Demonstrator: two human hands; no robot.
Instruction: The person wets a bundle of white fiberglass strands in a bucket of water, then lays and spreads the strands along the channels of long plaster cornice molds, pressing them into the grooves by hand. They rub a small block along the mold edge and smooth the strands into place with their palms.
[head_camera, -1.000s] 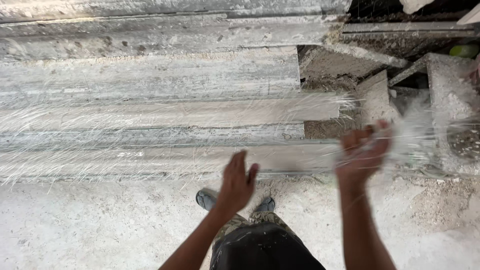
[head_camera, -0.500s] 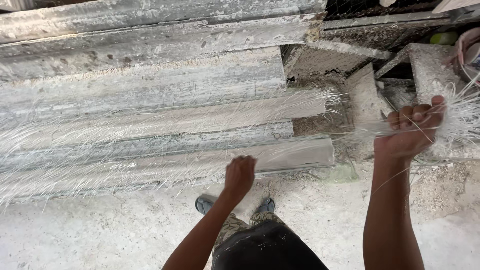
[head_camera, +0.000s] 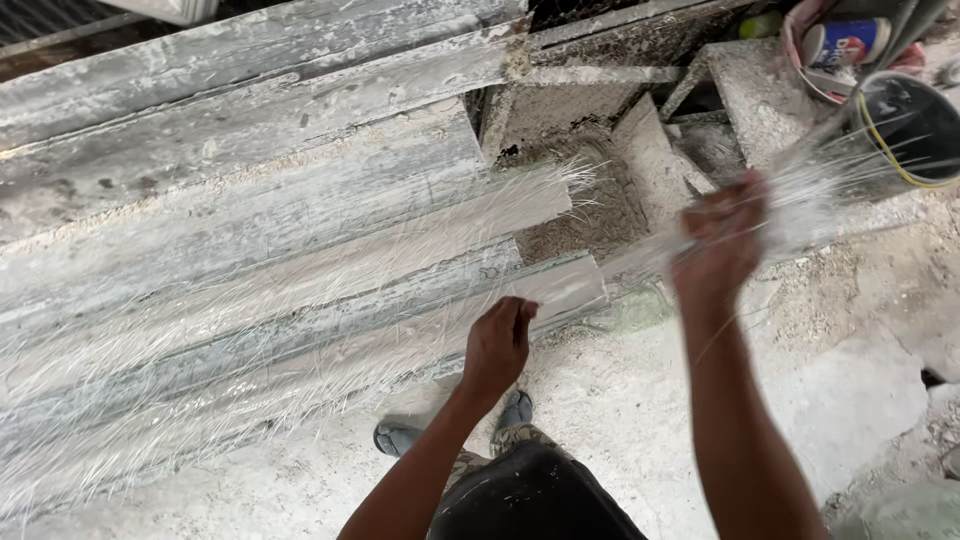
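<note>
Right hand (head_camera: 722, 240) is raised, fingers closed around a bundle of white fibre strands (head_camera: 300, 330) that fans out left across the long grey moulds (head_camera: 250, 180). Left hand (head_camera: 497, 343) pinches the strands near the moulds' near edge.

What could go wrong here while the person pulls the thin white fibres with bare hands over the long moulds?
1. The right hand grips a bundle of white fibres with no glove; the fine strands could irritate or prick the skin.
2. The loose fibre ends fan out toward the black bucket and may snag on its rim.
3. The left hand pinches strands near the edge of the moulds; uneven pulling could tangle them.
</note>
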